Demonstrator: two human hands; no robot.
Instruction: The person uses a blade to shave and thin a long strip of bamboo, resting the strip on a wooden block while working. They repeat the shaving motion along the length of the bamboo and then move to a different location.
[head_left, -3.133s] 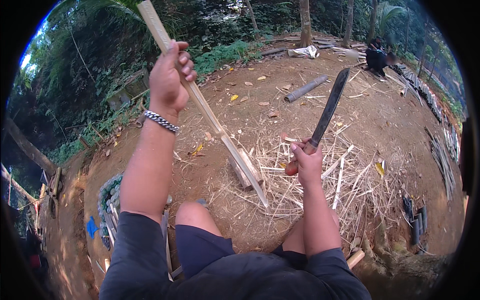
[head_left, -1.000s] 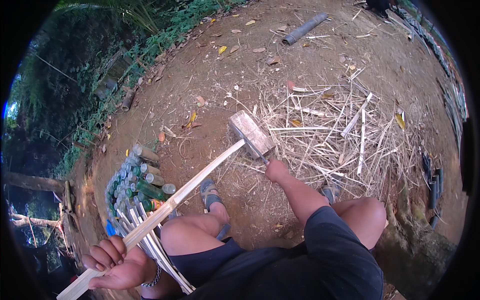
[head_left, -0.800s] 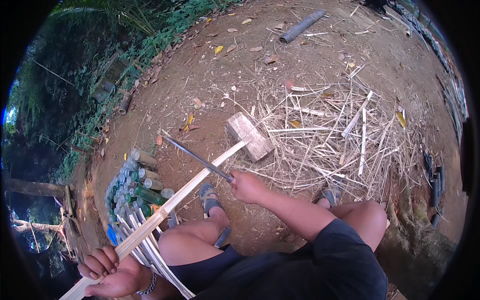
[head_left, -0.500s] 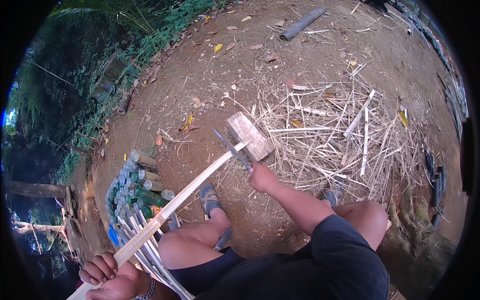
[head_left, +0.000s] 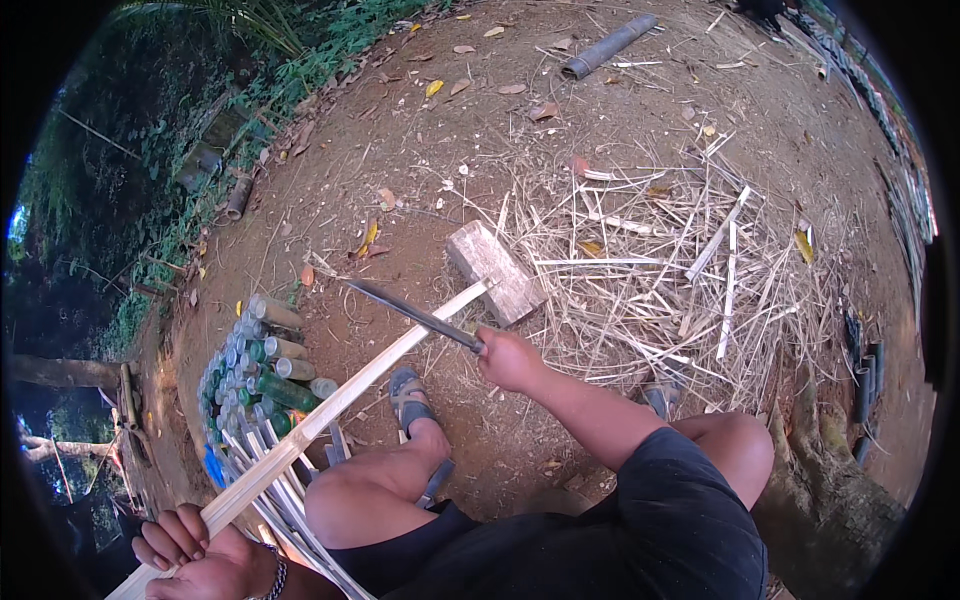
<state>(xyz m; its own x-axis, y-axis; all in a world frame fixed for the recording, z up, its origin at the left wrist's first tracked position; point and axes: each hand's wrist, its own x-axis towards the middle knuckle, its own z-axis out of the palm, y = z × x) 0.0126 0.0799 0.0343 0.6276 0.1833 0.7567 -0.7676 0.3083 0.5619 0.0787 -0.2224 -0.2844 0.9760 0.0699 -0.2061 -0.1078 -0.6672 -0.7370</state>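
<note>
My left hand [head_left: 200, 555], at the lower left, is wrapped round one end of a long pale split bamboo strip [head_left: 330, 408]. The strip slants up and away, its far end resting on a wooden block [head_left: 512, 275] on the ground. In my right hand [head_left: 508, 360] is the handle of a long-bladed knife [head_left: 405, 310]. Its dark blade points left and crosses the strip close to the block; whether the edge touches the wood I cannot tell. Fingers hide most of the handle.
Shavings and thin strips [head_left: 660, 270] lie heaped right of the block. Several glass bottles [head_left: 270, 365] are stacked at the left, beside more bamboo strips [head_left: 275, 490] near my knee. A bamboo tube [head_left: 610, 46] lies far off; a tree root [head_left: 825, 480] is at the right.
The knife has moved left and a little nearer, its blade now flatter and reaching further left past the strip. My left hand and the near end of the strip have shifted slightly left.
</note>
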